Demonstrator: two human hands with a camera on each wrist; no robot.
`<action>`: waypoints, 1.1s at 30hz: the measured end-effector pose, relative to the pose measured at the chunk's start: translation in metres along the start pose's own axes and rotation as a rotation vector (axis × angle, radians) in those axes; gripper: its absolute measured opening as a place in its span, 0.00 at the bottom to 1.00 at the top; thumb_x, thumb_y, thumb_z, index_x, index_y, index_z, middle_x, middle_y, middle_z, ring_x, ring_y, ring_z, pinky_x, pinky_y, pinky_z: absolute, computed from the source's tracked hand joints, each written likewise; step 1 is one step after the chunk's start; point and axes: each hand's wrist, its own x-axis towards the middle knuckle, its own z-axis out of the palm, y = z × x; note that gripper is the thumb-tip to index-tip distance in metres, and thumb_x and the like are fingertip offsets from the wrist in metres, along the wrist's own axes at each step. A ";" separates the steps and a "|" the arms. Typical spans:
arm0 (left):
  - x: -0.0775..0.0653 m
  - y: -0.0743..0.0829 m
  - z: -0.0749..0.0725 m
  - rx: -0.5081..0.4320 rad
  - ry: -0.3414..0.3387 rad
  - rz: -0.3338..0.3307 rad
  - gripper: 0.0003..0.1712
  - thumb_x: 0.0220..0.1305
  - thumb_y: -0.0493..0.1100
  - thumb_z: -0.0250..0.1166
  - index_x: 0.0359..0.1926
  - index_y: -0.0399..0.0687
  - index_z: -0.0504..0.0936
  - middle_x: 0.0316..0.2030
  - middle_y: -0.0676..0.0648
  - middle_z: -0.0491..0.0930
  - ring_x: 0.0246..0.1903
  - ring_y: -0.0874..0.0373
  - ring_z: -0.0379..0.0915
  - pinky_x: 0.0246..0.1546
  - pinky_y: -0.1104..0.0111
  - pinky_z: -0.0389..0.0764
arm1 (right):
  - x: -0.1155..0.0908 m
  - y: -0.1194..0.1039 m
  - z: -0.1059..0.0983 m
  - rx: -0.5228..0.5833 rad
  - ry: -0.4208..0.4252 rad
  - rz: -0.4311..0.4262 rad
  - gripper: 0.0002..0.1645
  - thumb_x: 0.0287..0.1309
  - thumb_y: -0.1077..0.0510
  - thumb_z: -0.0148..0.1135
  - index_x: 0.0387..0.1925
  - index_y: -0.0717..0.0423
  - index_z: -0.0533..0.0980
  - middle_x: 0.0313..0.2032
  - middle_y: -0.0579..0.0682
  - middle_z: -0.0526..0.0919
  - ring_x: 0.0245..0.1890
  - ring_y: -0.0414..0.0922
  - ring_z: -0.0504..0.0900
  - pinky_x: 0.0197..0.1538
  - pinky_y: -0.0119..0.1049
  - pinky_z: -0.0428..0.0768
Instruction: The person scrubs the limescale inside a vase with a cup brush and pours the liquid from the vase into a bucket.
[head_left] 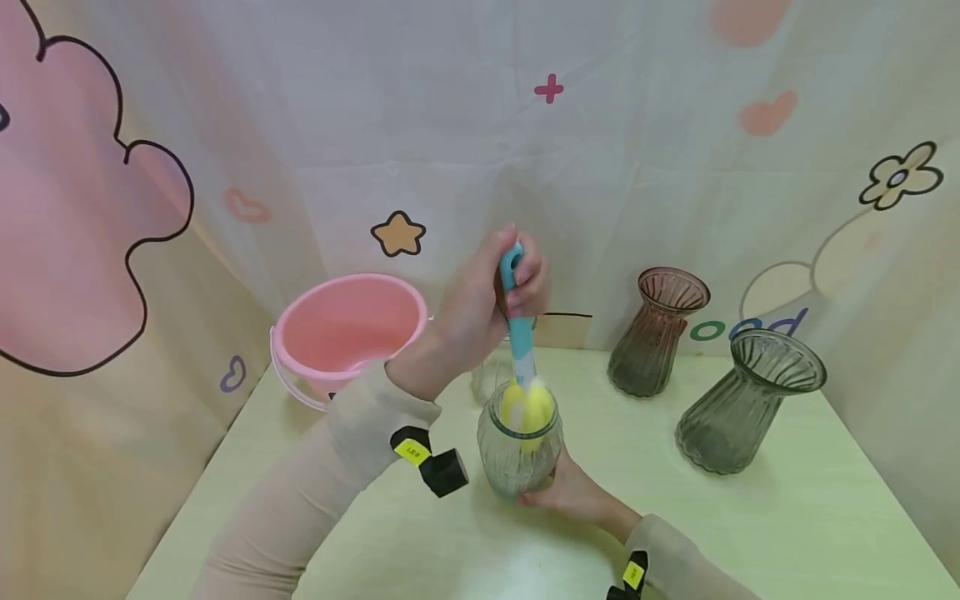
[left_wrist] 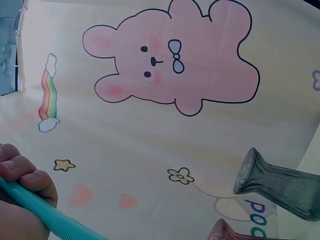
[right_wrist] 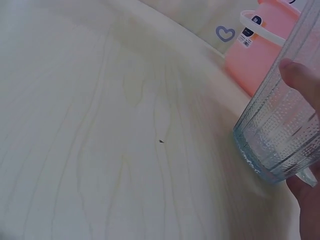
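At the left of the head view stands a pink bucket [head_left: 345, 325] with its mouth open; the right wrist view adds its barcode label [right_wrist: 246, 37], which the head view leaves out of sight. Next comes the left hand [head_left: 480, 300], its fingers wrapped round the teal handle of a brush [head_left: 519, 337]. The left wrist view catches that grip but crops off the yellow brush head [head_left: 527, 406], which the head view shows inside the mouth of a clear glass jar [head_left: 510, 467]. A second clear glass vessel [head_left: 489, 379] is partly hidden behind. The right hand [head_left: 572, 493] clasps the jar low on its side; only the right wrist view reveals the stippled texture between its ribs. Farther right are a brownish vase [head_left: 645, 358] and, nearer the person, a grey-green vase [head_left: 727, 425]. The left wrist view alone shows a printed rainbow [left_wrist: 48, 100].
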 end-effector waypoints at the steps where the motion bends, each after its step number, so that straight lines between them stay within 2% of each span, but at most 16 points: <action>1: 0.002 0.006 0.001 0.005 -0.001 0.021 0.25 0.70 0.44 0.30 0.15 0.49 0.59 0.10 0.55 0.56 0.12 0.61 0.46 0.18 0.70 0.49 | 0.000 0.000 0.000 -0.007 0.004 0.001 0.63 0.38 0.61 0.73 0.67 0.46 0.41 0.66 0.55 0.54 0.67 0.57 0.54 0.65 0.59 0.51; 5: 0.009 0.028 0.000 0.005 -0.006 0.106 0.26 0.70 0.46 0.26 0.15 0.48 0.58 0.10 0.54 0.55 0.12 0.60 0.45 0.17 0.69 0.47 | -0.001 0.001 0.001 -0.034 0.011 0.010 0.65 0.39 0.60 0.73 0.68 0.44 0.38 0.67 0.55 0.52 0.67 0.57 0.53 0.65 0.58 0.51; 9: 0.009 0.047 -0.001 0.015 -0.003 0.175 0.26 0.68 0.47 0.23 0.16 0.48 0.57 0.10 0.53 0.55 0.12 0.59 0.46 0.17 0.68 0.47 | -0.002 -0.001 0.002 -0.031 0.004 0.012 0.66 0.40 0.60 0.73 0.68 0.40 0.35 0.68 0.55 0.51 0.67 0.57 0.54 0.65 0.58 0.52; 14: 0.009 0.073 -0.001 0.069 0.025 0.225 0.23 0.64 0.45 0.25 0.16 0.49 0.59 0.11 0.53 0.55 0.13 0.59 0.47 0.19 0.68 0.48 | -0.002 -0.002 0.003 -0.020 0.006 -0.005 0.67 0.40 0.62 0.72 0.68 0.37 0.35 0.68 0.57 0.52 0.67 0.59 0.54 0.64 0.61 0.51; 20: 0.009 0.096 -0.001 0.156 0.076 0.273 0.22 0.66 0.43 0.28 0.17 0.48 0.60 0.11 0.52 0.56 0.13 0.58 0.48 0.18 0.69 0.48 | -0.003 -0.002 0.004 -0.025 0.011 -0.007 0.67 0.40 0.62 0.72 0.69 0.37 0.34 0.67 0.58 0.53 0.66 0.61 0.54 0.64 0.62 0.51; 23: 0.008 0.095 -0.006 0.165 0.122 0.233 0.22 0.67 0.42 0.30 0.17 0.46 0.60 0.11 0.52 0.56 0.12 0.59 0.48 0.17 0.69 0.49 | -0.002 -0.002 0.003 -0.038 0.012 0.006 0.67 0.41 0.60 0.72 0.68 0.33 0.34 0.67 0.57 0.53 0.67 0.60 0.53 0.64 0.62 0.51; 26: 0.007 0.081 -0.017 0.204 0.182 0.149 0.22 0.69 0.42 0.33 0.18 0.45 0.60 0.11 0.51 0.57 0.12 0.59 0.49 0.16 0.71 0.52 | -0.002 0.000 0.002 -0.058 0.015 0.004 0.67 0.42 0.59 0.72 0.68 0.32 0.34 0.67 0.58 0.53 0.67 0.60 0.54 0.63 0.62 0.52; 28: 0.005 0.064 -0.030 0.289 0.229 0.070 0.21 0.70 0.44 0.35 0.19 0.45 0.61 0.12 0.51 0.57 0.13 0.60 0.51 0.17 0.71 0.56 | -0.001 0.000 0.002 -0.060 0.012 0.002 0.67 0.42 0.59 0.72 0.69 0.33 0.33 0.67 0.58 0.52 0.67 0.60 0.53 0.63 0.62 0.52; 33: -0.003 0.011 -0.069 0.506 0.348 -0.205 0.22 0.72 0.52 0.38 0.24 0.45 0.62 0.14 0.52 0.58 0.15 0.61 0.55 0.20 0.73 0.60 | -0.003 0.000 0.002 -0.062 0.004 -0.008 0.68 0.43 0.58 0.72 0.69 0.35 0.31 0.68 0.58 0.50 0.67 0.61 0.52 0.64 0.62 0.49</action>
